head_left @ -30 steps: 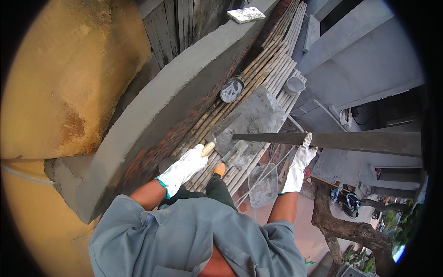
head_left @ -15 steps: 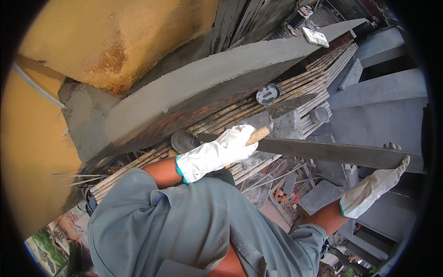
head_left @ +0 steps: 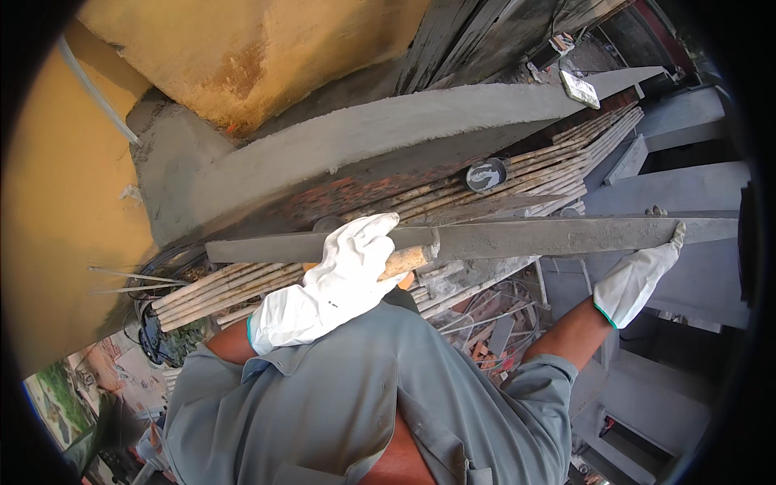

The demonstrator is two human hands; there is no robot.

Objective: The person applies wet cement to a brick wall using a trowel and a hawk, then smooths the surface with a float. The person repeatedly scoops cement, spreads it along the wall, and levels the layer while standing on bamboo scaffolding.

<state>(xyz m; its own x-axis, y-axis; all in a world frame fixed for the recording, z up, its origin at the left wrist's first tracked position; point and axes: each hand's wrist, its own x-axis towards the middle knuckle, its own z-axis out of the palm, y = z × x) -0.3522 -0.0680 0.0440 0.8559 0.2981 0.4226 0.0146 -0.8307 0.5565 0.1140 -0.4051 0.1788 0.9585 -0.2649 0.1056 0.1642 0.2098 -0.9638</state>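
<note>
A long grey straightedge board (head_left: 525, 238), coated with mortar, lies crosswise in front of my body. My left hand (head_left: 343, 271), in a white glove with a green cuff, is closed round the wooden handle of a trowel (head_left: 406, 262). Its fingers also lie over the board's left part. Most of the trowel's blade is hidden behind the board. At the board's right part, my gloved right hand (head_left: 643, 275) grips it, thumb on the near face and fingertips over the upper edge. Beyond the board stands a low brick wall with a smooth grey mortar top (head_left: 388, 121).
Bamboo poles (head_left: 234, 295) form a platform below the wall. A mortar-smeared bucket (head_left: 487, 174) stands on them, and a second, dark container is mostly hidden behind the board. A whitish block (head_left: 579, 90) lies on the wall top. A yellow wall (head_left: 267, 48) rises at the left.
Both hands have raised the board toward the wall, and it now sits more level across the view. My left hand and the trowel have shifted left. The board now covers most of the blade.
</note>
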